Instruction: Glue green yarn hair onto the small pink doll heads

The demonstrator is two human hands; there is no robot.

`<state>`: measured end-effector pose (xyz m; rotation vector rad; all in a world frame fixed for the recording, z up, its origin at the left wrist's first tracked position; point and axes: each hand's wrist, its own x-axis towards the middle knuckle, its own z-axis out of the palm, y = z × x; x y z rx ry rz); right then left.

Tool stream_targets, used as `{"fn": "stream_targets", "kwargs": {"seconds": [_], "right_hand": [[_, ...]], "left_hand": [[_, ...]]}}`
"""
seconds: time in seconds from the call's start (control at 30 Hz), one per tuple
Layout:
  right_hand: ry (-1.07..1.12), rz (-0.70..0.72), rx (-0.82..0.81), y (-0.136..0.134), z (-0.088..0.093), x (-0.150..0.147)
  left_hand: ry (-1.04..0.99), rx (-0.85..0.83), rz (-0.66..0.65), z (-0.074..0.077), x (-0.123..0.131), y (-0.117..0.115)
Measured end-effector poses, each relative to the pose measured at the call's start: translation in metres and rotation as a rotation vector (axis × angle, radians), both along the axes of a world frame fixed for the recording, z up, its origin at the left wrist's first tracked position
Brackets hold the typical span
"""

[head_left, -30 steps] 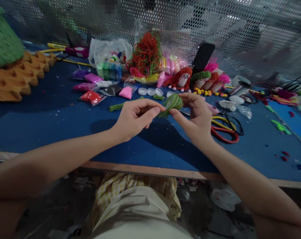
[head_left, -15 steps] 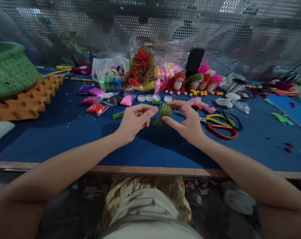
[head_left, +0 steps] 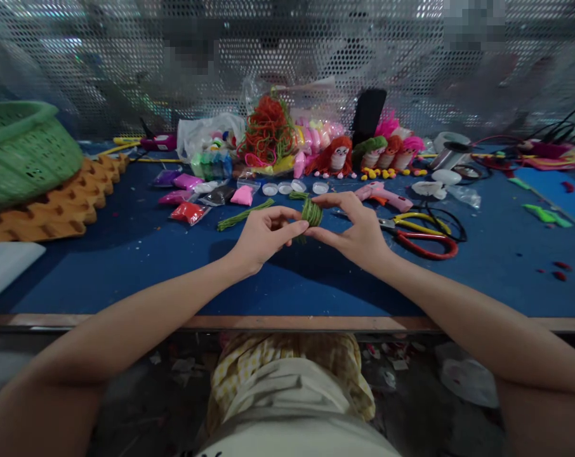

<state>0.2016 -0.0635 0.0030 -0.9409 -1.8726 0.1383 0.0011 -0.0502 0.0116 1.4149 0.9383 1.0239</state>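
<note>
Between my two hands, above the blue table (head_left: 278, 289), is a small bundle of green yarn (head_left: 312, 213). My right hand (head_left: 358, 231) pinches it from the right, thumb below and fingers above. From the left, the thumb and fingers of my left hand (head_left: 263, 240) close on the bundle's lower left side. A cut strand bunch of green yarn (head_left: 242, 216) lies on the table just behind my left hand. To the right of my right hand lie scissors (head_left: 425, 235) with one yellow and one red handle.
Yarn-haired dolls (head_left: 339, 158), a black phone (head_left: 369, 114) and a red-green yarn heap (head_left: 270, 130) line the back. A pink glue gun (head_left: 385, 195) and small bags of coloured clay (head_left: 189, 211) lie nearer. A green basket (head_left: 25, 158) stands on an orange egg tray (head_left: 87, 197) at left.
My left hand has moved right and now touches the green yarn bundle, which it was apart from before. My right hand still holds the bundle. The view has shifted slightly.
</note>
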Motion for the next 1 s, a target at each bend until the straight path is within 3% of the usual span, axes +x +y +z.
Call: {"fn": "stream_targets", "kwargs": {"seconds": [0.23, 0.5, 1.0], "right_hand": [[-0.018, 0.008, 0.016, -0.0022, 0.0011, 0.0014], [0.049, -0.021, -0.018, 0.0, 0.0021, 0.0068], [0.011, 0.032, 0.026, 0.0047, -0.0022, 0.0073]], "left_hand": [[0.039, 0.066, -0.011, 0.0015, 0.0011, -0.0004], [0.036, 0.071, -0.133, 0.0033, -0.0016, -0.0017], [0.061, 0.1, -0.116, 0.0036, -0.0017, -0.001]]}}
